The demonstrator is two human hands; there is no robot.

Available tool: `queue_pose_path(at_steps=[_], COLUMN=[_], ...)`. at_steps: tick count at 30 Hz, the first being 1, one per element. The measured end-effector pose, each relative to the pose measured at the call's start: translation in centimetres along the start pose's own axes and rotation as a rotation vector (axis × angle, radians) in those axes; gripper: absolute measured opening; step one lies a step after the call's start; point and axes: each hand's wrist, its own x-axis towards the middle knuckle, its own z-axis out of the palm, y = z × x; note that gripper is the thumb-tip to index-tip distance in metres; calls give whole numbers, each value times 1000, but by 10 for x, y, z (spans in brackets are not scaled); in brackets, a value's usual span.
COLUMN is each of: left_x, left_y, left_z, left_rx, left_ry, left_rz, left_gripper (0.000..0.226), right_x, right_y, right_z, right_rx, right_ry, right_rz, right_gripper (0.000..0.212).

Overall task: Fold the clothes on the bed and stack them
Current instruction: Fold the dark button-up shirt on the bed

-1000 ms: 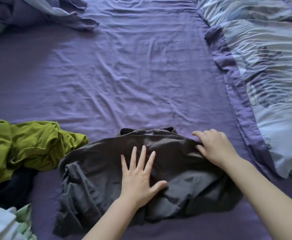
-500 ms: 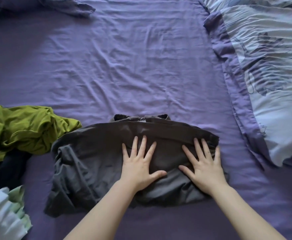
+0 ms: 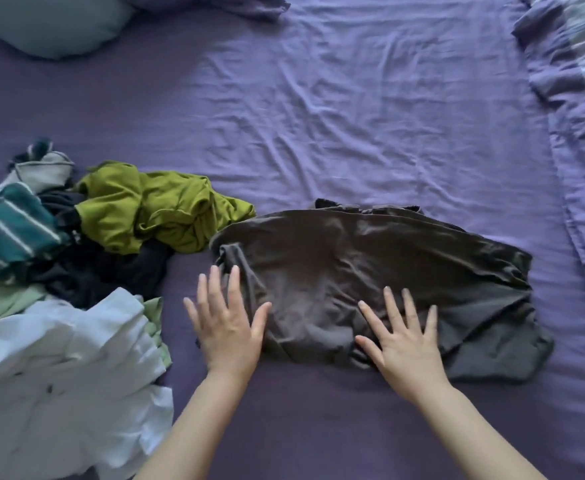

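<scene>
A dark grey garment (image 3: 353, 265) lies folded over once on the purple bed sheet (image 3: 319, 116), its far edge a smooth fold and its right end crumpled. My left hand (image 3: 227, 323) lies flat with spread fingers over the garment's left near corner, partly on the sheet. My right hand (image 3: 402, 337) presses flat on the garment's near edge, fingers straight and spread. To the left sits a heap of unfolded clothes: an olive green piece (image 3: 156, 209), a dark navy piece (image 3: 111, 271), a teal striped piece (image 3: 17, 226), a pale green piece (image 3: 0, 299) and a white piece (image 3: 62, 375).
A pale blue patterned duvet with a purple border (image 3: 568, 133) runs down the right side. A teal pillow (image 3: 48, 22) lies at the top left, with bunched purple fabric (image 3: 215, 1) beside it.
My left hand slid from the garment's middle to its left near corner. My right hand let go of the far right edge, flattened, and now presses the near edge. The view shifted left.
</scene>
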Motion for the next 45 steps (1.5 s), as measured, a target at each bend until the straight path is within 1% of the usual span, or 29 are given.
queue_pose_path(at_steps=[2, 3, 4, 6, 8, 10, 11, 13, 16, 17, 18, 20, 21, 23, 26, 27, 29, 31, 32, 33, 35, 36, 37, 38, 39, 40, 41, 43, 45], left_x=[1, 2, 3, 5, 6, 6, 6, 6, 11, 14, 17, 24, 29, 38, 45, 45, 44, 46, 47, 51, 59, 62, 65, 66, 66, 64, 61, 55, 45], left_y=[-15, -21, -25, -30, -31, -30, -29, -29, -32, -34, -36, -44, -49, -60, -70, -71, -71, -68, -65, -60, -50, -45, -38, -31, -22, -11, 0, 28, 61], left_z=[-8, -12, -13, -15, -15, -11, -10, -11, -13, -14, -16, -22, -24, -26, -23, -22, -21, -20, -23, -28, -36, -40, -44, -50, -55, -61, -68, -84, -101], left_rx=[-222, -349, -460, -570, -532, -467, -484, -616, -725, -738, -753, -722, -687, -649, -625, -632, -669, -753, -853, -986, -1207, -1292, -1362, -1429, -1486, -1532, -1547, -1548, -1530], left_ry=[-86, -169, -240, -323, -395, -438, -446, -446, -469, -475, -470, -430, -411, -395, -404, -416, -458, -515, -522, -528, -580, -611, -641, -663, -679, -679, -661, -586, -548], left_rz=[-280, -394, -468, -490, -460, -468, -484, -543, -651, -658, -627, -485, -409, -303, -243, -247, -274, -364, -451, -580, -844, -904, -921, -910, -883, -840, -766, -566, -410], left_gripper=[86, 90, 90, 83, 77, 71, 71, 77, 96, 94, 85, 61, 59, 64, 66, 67, 66, 60, 55, 55, 66, 64, 57, 50, 45, 41, 38, 29, 32], right_x=[-4, -7, -10, -14, -13, -12, -11, -7, -3, -3, -4, -7, -10, -13, -13, -12, -10, -8, -6, -2, 8, 12, 16, 19, 21, 19, 16, 7, -10], right_y=[-14, -22, -30, -46, -60, -71, -75, -77, -71, -66, -59, -43, -34, -17, 1, 5, 5, -7, -17, -29, -49, -56, -61, -64, -66, -67, -68, -70, -68], right_z=[-1, 1, 3, 5, 8, 12, 14, 17, 20, 19, 18, 17, 17, 15, 19, 20, 20, 16, 11, 7, 1, -1, -4, -10, -18, -31, -45, -79, -113], right_rx=[30, 47, 67, 109, 103, 84, 74, 56, 88, 113, 124, 90, 57, -11, -115, -131, -106, 14, 79, 138, 220, 230, 235, 265, 363, 514, 713, 1072, 1310], right_ry=[34, 49, 58, 83, 64, 36, 23, -4, -8, -2, 12, 38, 27, -23, -71, -75, -74, -9, 45, 79, 37, -25, -90, -135, -145, -120, -68, 56, 165], right_rz=[16, 6, -9, -29, -48, -72, -82, -92, -115, -118, -111, -63, -36, 0, -5, -12, -7, 12, -6, -35, -67, -63, -44, -22, 5, 25, 27, -52, -162], right_gripper=[77, 78, 79, 81, 80, 71, 66, 60, 62, 64, 67, 79, 86, 99, 109, 108, 99, 88, 83, 76, 67, 64, 60, 58, 56, 56, 58, 64, 57])
